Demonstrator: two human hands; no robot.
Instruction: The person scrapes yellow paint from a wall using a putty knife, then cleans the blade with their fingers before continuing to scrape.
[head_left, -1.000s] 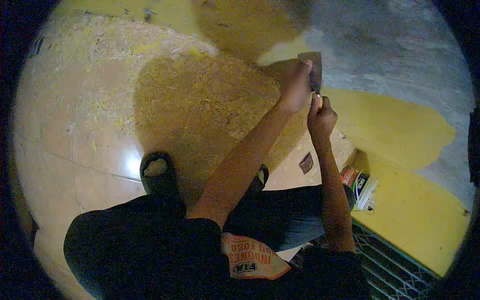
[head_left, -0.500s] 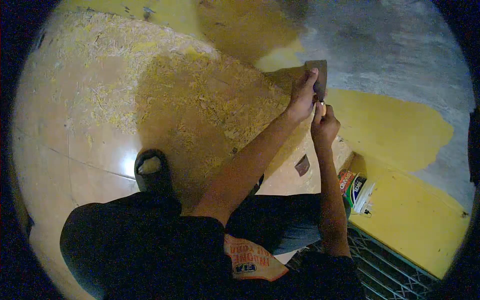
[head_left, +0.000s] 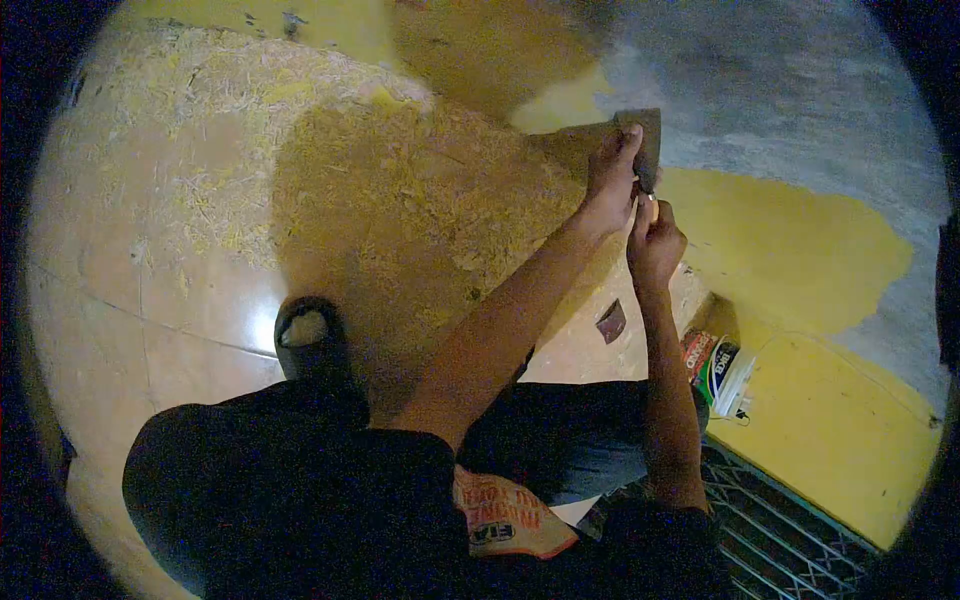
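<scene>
Both my hands are on a scraper, held out in front of a partly yellow, partly grey wall. Its flat brownish blade (head_left: 649,140) widens away from the handle, and my left hand (head_left: 608,185) grips it with the thumb lying along its face. Just below, my right hand (head_left: 657,252) is closed round the orange handle (head_left: 654,209), which shows only in part between the fingers. On the floor under my forearms lies a small dark brown piece (head_left: 611,322), sheet-like and slightly curled.
Yellow scrapings (head_left: 220,190) litter the floor along the wall. A labelled tub (head_left: 715,368) lies tilted by my right forearm, beside a yellow ledge (head_left: 830,440). A metal grille (head_left: 790,520) runs along the lower right. A printed sack (head_left: 505,515) is under me.
The view has shifted slightly. Both hands sit a little further right in it, still on the scraper, and the blade's angle has changed slightly.
</scene>
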